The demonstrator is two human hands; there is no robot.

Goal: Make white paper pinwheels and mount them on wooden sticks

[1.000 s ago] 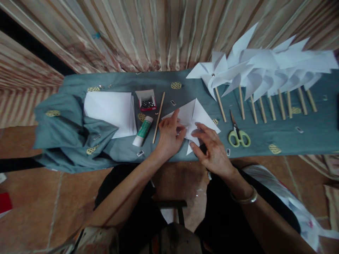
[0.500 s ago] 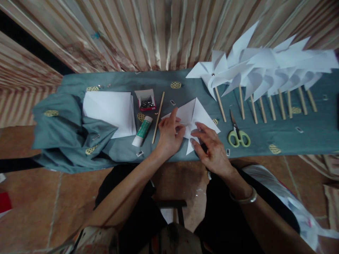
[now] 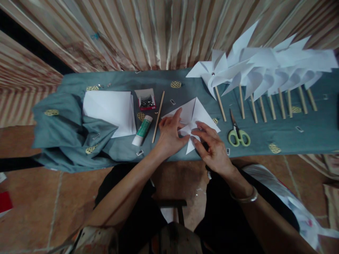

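Observation:
A white paper pinwheel (image 3: 203,116) with cut, partly folded corners lies on the cloth before me, with no stick attached. My left hand (image 3: 171,134) holds its left side. The index finger sticks up and the thumb reaches towards the paper's middle; the other fingertips are partly hidden. From the right, my right hand (image 3: 212,144) grips the folded paper near the centre with bent fingers and thumb. Left of the paper lies a loose wooden stick (image 3: 158,116). Green-handled scissors (image 3: 238,135) rest to the right of my right hand.
A glue stick (image 3: 142,131), an opened box of metal pins (image 3: 147,102) and a stack of white paper (image 3: 108,109) lie to the left. Several finished pinwheels on sticks (image 3: 272,70) line the back right. A striped curtain (image 3: 169,35) hangs behind the cloth-covered table (image 3: 286,137).
My left thumb has stretched right towards the paper's centre, and the left hand has shifted slightly right. My right hand stays nearly in place on the paper.

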